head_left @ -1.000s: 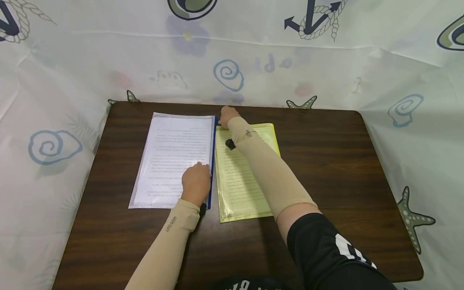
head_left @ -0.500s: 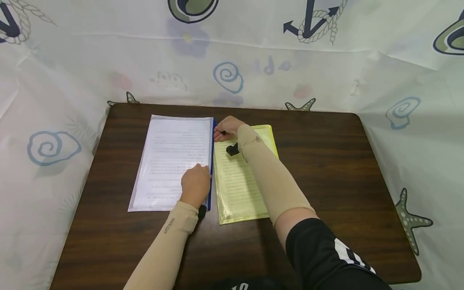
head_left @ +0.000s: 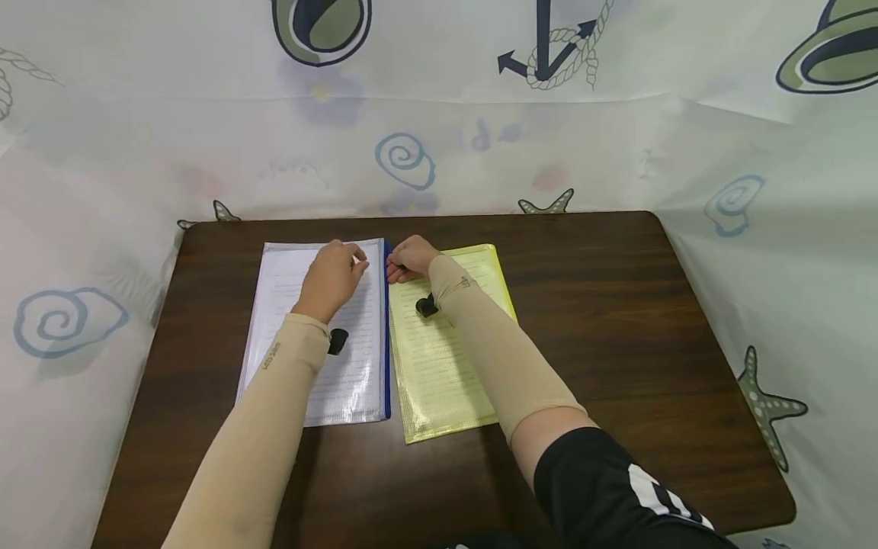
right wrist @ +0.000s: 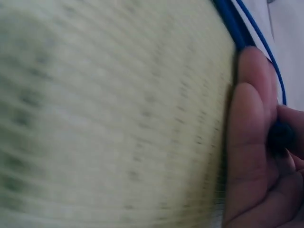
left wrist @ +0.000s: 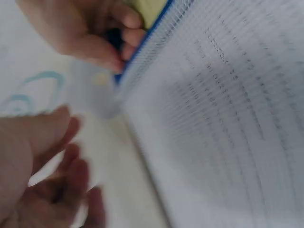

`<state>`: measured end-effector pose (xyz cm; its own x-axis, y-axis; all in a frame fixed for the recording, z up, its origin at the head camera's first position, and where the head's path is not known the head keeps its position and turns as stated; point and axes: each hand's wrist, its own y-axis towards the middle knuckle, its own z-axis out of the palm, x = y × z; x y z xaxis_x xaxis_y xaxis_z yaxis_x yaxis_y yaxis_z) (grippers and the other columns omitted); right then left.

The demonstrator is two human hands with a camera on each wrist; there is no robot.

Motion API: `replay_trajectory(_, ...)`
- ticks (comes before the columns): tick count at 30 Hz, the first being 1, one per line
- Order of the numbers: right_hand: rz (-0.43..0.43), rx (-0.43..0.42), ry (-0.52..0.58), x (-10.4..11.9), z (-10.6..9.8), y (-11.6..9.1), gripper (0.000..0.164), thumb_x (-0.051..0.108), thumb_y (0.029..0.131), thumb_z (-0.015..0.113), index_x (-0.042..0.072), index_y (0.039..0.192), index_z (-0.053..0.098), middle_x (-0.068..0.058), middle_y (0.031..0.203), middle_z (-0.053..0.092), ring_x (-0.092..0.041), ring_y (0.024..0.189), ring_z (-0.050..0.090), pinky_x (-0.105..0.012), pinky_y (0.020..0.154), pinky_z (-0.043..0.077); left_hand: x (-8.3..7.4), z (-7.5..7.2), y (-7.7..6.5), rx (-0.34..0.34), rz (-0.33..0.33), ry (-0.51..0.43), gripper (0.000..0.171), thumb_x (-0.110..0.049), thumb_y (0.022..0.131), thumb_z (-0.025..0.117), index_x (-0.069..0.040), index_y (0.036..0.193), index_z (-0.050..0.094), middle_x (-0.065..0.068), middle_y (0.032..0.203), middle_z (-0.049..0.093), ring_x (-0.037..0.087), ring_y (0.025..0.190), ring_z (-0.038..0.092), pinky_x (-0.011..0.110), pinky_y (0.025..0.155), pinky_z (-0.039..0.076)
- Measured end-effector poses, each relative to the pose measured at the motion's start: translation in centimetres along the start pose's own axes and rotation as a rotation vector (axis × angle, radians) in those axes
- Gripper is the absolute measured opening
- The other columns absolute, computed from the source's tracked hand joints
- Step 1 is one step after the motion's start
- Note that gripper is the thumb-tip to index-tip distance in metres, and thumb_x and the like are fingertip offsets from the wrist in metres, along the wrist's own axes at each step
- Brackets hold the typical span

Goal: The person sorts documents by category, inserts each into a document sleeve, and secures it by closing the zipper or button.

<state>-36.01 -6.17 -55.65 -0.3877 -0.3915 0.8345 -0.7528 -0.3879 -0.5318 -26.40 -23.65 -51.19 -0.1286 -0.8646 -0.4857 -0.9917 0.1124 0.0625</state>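
A white mesh zip pouch (head_left: 357,381) holding a printed sheet lies on the table, with a blue zipper edge (head_left: 388,366) along its right side. At the top of that edge my right hand (head_left: 411,258) pinches the zipper; in the right wrist view a dark blue zipper pull (right wrist: 281,134) sits between thumb and curled fingers. My left hand (head_left: 332,278) hovers over the upper part of the white pouch. Its fingers are loosely bent and hold nothing, as the left wrist view also shows. A yellow mesh pouch (head_left: 439,374) with a printed sheet lies beneath the right wrist.
Both pouches lie side by side on a dark brown wooden table (head_left: 604,328). A pale patterned curtain (head_left: 466,175) surrounds its back and sides. A small black wrist camera (head_left: 426,306) on the right wrist overlaps the yellow pouch.
My left hand has left the pouch's lower right edge and moved up toward its top. The right hand came down from the top corner and now stays at the zipper. The head view has shifted slightly.
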Motion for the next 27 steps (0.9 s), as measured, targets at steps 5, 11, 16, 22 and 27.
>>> replay_trajectory(5,-0.096,-0.055,-0.105,-1.3,0.7,-0.4,0.026,0.011,0.107,0.052,-0.008,0.106,0.070,-0.013,0.083,0.072,-0.020,0.072,0.072,-0.028,0.067,0.058,2.1,2.3,4.3,0.078,-0.002,-0.017,0.044,-0.023,0.100,0.068,-0.005,0.138,0.056,0.023,0.138,0.049,0.047,0.130,0.042,0.067,0.097,0.037)
replay_trajectory(11,-0.167,-0.111,-0.143,-1.5,0.7,-0.8,0.026,0.011,0.107,0.052,-0.006,0.105,0.070,-0.015,0.087,0.072,-0.022,0.075,0.072,-0.029,0.068,0.058,3.5,3.9,8.2,0.241,0.013,-0.002,0.063,-0.036,0.099,0.067,-0.009,0.152,0.047,0.019,0.158,0.036,0.051,0.141,0.028,0.073,0.097,0.024)
replay_trajectory(16,-0.162,-0.141,-0.181,-1.7,0.8,-0.8,0.025,0.014,0.108,0.052,-0.002,0.104,0.070,-0.010,0.084,0.071,-0.018,0.073,0.070,-0.026,0.068,0.056,4.5,4.3,9.4,0.272,0.027,-0.068,0.046,-0.038,0.098,0.068,-0.011,0.135,0.065,0.016,0.154,0.040,0.049,0.140,0.027,0.071,0.095,0.021)
replay_trajectory(22,-0.178,-0.155,-0.193,-2.1,0.8,-0.8,0.024,0.015,0.107,0.053,0.000,0.105,0.072,-0.008,0.084,0.073,-0.015,0.072,0.071,-0.023,0.066,0.056,5.0,3.5,10.6,0.365,0.017,-0.208,0.032,-0.031,0.100,0.067,-0.004,0.117,0.063,0.020,0.130,0.055,0.041,0.123,0.046,0.070,0.104,0.025)
replay_trajectory(27,-0.199,-0.168,-0.178,-2.4,0.8,-0.8,0.023,0.014,0.107,0.054,0.000,0.102,0.072,-0.008,0.084,0.074,-0.015,0.071,0.071,-0.021,0.065,0.055,4.9,3.0,11.7,0.472,0.098,-0.209,0.022,-0.018,0.102,0.062,0.002,0.109,0.056,0.018,0.104,0.060,0.033,0.096,0.053,0.048,0.086,0.043)
